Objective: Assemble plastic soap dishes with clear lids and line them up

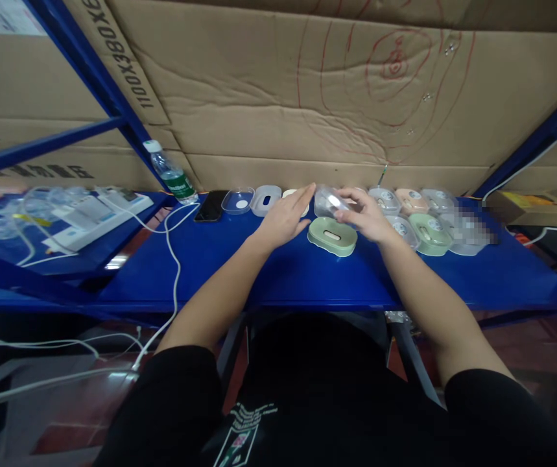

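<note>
My right hand [364,214] is closed on a small clear plastic box [325,200], smeared by motion and tilted above the blue shelf [278,279]. To its left, my left hand [284,219] is open, its fingers stretched out and thumb apart. It is over a cream plastic piece [302,206], mostly hidden; whether it touches that piece I cannot tell. Just below and between the hands lies a pale green plastic tray [332,236] with an oval slot. Left of my left hand sit a whitish slotted tray [265,200] and a clear box [238,201] with a white round spot.
Several lidded boxes, including a green one [430,233] and a peach one [410,201], stand in rows at right. A phone [211,205], a water bottle [175,175] and a white cable [177,272] are at left. Cardboard [259,97] closes off the back.
</note>
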### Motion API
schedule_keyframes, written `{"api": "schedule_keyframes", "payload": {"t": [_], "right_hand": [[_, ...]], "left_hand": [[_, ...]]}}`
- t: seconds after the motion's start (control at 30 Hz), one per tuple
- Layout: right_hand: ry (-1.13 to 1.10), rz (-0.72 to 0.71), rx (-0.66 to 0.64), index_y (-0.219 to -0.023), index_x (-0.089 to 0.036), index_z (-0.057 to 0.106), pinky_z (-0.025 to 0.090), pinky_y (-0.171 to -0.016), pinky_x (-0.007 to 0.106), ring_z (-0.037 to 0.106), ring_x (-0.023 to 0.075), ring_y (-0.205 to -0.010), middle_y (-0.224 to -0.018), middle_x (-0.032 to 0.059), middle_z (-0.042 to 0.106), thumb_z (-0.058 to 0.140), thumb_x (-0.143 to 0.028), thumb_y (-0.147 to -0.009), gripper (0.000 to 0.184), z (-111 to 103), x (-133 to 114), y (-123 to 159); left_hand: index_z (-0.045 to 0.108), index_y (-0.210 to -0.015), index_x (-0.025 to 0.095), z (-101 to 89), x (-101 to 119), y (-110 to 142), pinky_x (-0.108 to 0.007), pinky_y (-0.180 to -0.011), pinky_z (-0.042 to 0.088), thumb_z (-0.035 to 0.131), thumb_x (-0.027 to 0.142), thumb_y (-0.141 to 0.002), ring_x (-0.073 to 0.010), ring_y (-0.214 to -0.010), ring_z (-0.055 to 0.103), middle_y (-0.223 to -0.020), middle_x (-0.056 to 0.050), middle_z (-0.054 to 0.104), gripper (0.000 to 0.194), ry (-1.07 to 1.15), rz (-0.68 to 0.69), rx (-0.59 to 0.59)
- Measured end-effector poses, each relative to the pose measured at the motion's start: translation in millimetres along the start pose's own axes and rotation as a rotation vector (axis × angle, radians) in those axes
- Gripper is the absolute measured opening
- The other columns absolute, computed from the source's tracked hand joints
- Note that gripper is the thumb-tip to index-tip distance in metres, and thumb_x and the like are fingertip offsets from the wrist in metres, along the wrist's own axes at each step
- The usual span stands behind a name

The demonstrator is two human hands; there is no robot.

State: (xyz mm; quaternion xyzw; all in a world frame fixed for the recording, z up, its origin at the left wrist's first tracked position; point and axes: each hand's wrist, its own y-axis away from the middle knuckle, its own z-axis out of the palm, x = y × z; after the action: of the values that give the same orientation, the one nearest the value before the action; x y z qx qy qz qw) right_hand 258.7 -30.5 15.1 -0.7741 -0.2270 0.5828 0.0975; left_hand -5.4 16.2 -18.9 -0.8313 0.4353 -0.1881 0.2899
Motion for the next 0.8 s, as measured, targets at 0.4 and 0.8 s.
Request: {"api": "schedule_keyframes", "payload": {"t": [0.4, 0.8], "right_hand": [[-0.334, 0.312, -0.381, -0.141, -0.025, 0.062, 0.069, -0.074, 0.055, 0.078, 0.0418, -0.11, -0.129, 0.017, 0.076, 0.047, -0.098, -0.083, 0.094, -16.7, -12.7, -1.9], [0.229, -0.002, 0.143, -0.112, -0.024, 0.076, 0.063, -0.096, 0.052, 0.076, 0.0291, -0.099, -0.115, 0.0102, 0.081, 0.077, -0.065, -0.086, 0.049, 3.2, 24.4, -8.4]], "left_hand": [[0.07, -0.138, 0.034, -3.9, -4.5, -2.0, -0.053, -0.109, 0.059, 0.052, 0.056, -0.111, -0.0286, -0.14, 0.066, -0.166, -0.01, 0.057, 0.04, -0.014, 0.03, 0.146], [0.067, -0.118, 0.021, -59.9, -100.6, 39.4, -0.064, -0.128, 0.036, 0.058, 0.038, -0.104, -0.0385, -0.159, 0.04, -0.159, -0.016, 0.055, 0.024, -0.292, -0.785, 0.304]]}}
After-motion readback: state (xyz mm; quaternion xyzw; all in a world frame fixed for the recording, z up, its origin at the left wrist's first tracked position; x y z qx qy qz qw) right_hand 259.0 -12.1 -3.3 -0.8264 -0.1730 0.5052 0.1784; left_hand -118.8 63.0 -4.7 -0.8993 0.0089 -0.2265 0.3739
